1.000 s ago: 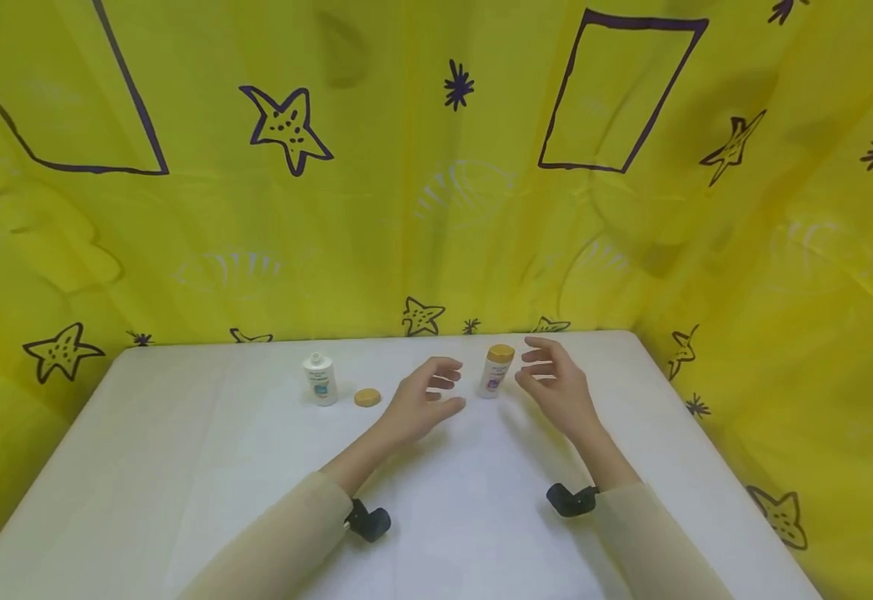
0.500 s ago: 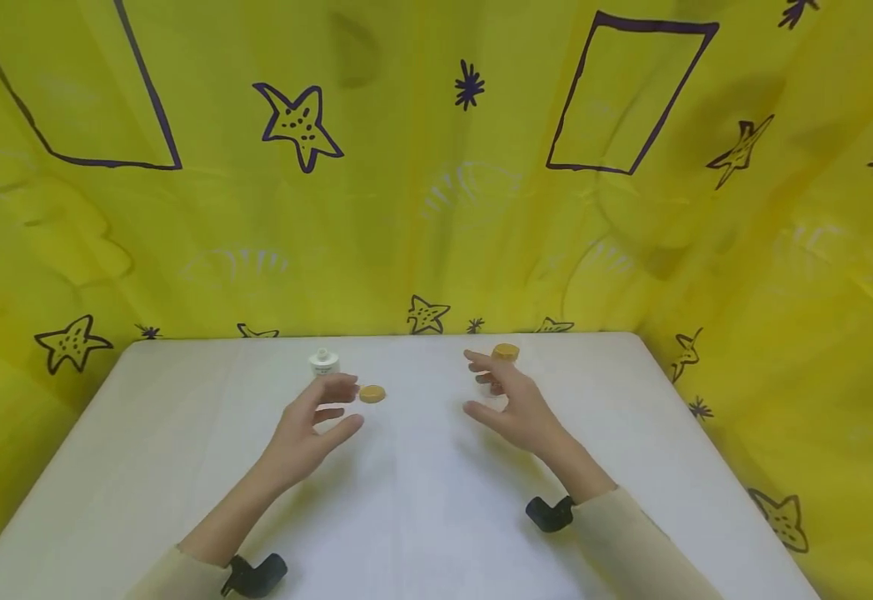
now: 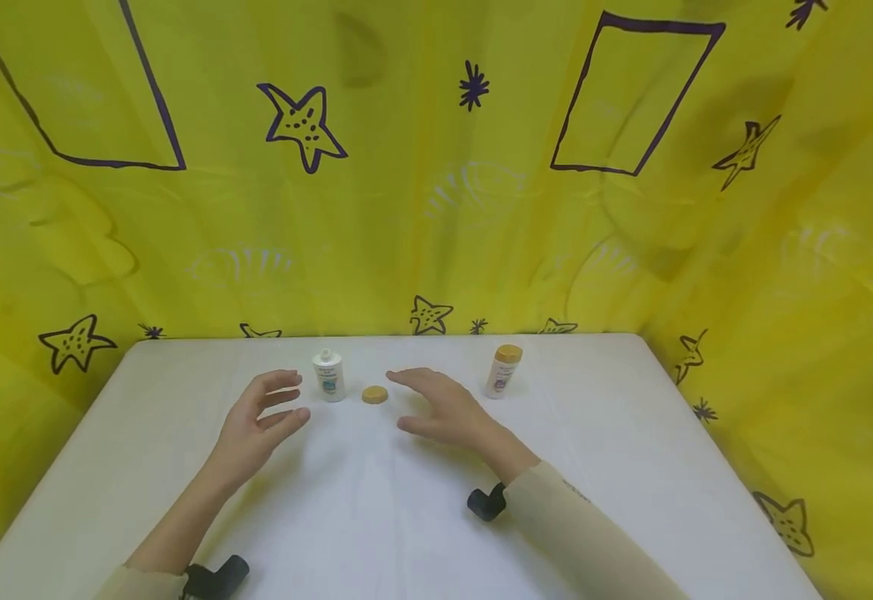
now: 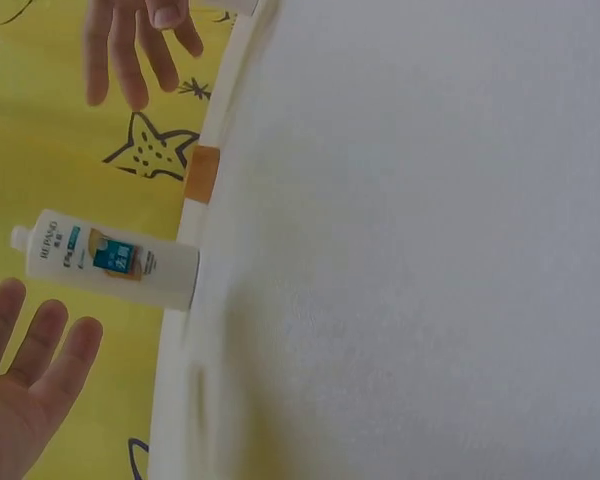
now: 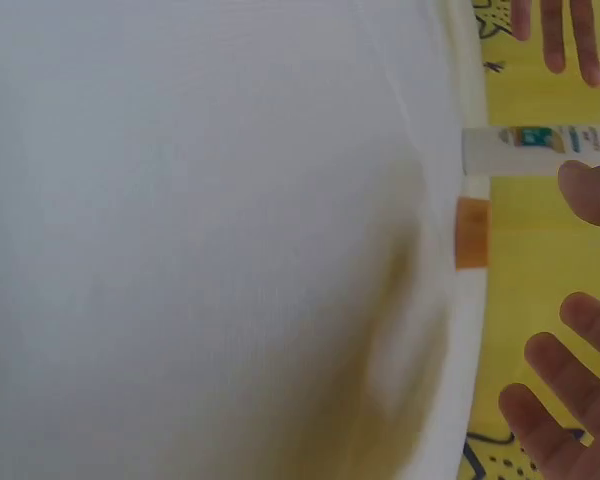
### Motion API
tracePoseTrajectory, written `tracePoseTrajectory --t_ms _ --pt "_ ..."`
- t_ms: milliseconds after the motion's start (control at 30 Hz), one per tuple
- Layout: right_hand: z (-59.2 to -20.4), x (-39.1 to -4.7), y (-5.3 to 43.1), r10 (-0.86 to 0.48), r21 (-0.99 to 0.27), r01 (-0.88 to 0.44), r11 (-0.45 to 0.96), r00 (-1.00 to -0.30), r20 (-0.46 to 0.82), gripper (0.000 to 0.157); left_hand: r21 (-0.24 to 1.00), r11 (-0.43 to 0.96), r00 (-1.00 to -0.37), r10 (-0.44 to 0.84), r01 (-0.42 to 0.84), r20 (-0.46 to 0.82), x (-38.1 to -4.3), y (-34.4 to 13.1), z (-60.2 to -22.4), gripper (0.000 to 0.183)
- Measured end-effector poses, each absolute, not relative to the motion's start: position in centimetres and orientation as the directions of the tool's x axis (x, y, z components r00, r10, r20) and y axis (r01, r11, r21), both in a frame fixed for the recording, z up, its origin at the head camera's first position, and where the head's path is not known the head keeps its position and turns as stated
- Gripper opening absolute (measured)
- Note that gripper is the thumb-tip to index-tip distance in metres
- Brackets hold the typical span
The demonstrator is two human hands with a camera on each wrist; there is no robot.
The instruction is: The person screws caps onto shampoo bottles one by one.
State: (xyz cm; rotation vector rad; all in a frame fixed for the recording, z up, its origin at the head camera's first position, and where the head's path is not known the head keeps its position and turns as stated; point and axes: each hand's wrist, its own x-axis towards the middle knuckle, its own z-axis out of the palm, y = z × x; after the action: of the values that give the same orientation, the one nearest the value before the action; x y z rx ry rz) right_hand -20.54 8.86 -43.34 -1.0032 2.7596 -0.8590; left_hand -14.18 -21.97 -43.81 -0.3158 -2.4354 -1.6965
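A white shampoo bottle [image 3: 329, 377] with its cap off stands upright toward the back of the table, its small nozzle bare. Beside it, to the right, lies a round orange-gold cap [image 3: 374, 395]. My left hand [image 3: 256, 425] hovers left of the bottle, fingers spread and holding nothing. Just right of the cap is my right hand [image 3: 451, 412], also holding nothing, its fingertips near the cap. In the left wrist view the bottle [image 4: 115, 260] shows a teal label, with the left fingers close to it. The right wrist view has the orange cap [image 5: 471, 233] between the bottle and the right fingers.
A second white bottle [image 3: 503, 372], with its orange-gold cap on, stands farther right. The white tabletop [image 3: 376, 517] ends at the back against a yellow curtain [image 3: 376, 217] printed with stars. Each wrist carries a small black camera [image 3: 486, 503].
Both hands have moved left. The left hand passed from beside the cap to left of the uncapped bottle; the right hand left the capped bottle and came near the loose cap.
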Motion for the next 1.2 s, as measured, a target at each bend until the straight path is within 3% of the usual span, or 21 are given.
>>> tracePoseTrajectory --t_ms 400,833,1200 --pt "-44.5 -22.1 4.4 -0.626 -0.412 -0.601 0.685 -0.774 0.09 0.059 0.922 0.361 -0.99 0.075 0.141 0.123 -15.8 -22.3 -44.9 0.071" --pt "-45.0 -23.4 3.1 -0.565 -0.473 -0.515 0.715 -0.824 0.043 0.059 0.932 0.355 -0.993 0.114 0.071 0.033 -17.7 -21.8 -45.0 0.08" --pt "-45.9 -23.7 2.2 -0.52 -0.46 -0.468 0.755 -0.854 0.014 0.036 0.931 0.363 -0.989 0.146 0.031 -0.024 -19.5 -20.9 -45.2 0.08"
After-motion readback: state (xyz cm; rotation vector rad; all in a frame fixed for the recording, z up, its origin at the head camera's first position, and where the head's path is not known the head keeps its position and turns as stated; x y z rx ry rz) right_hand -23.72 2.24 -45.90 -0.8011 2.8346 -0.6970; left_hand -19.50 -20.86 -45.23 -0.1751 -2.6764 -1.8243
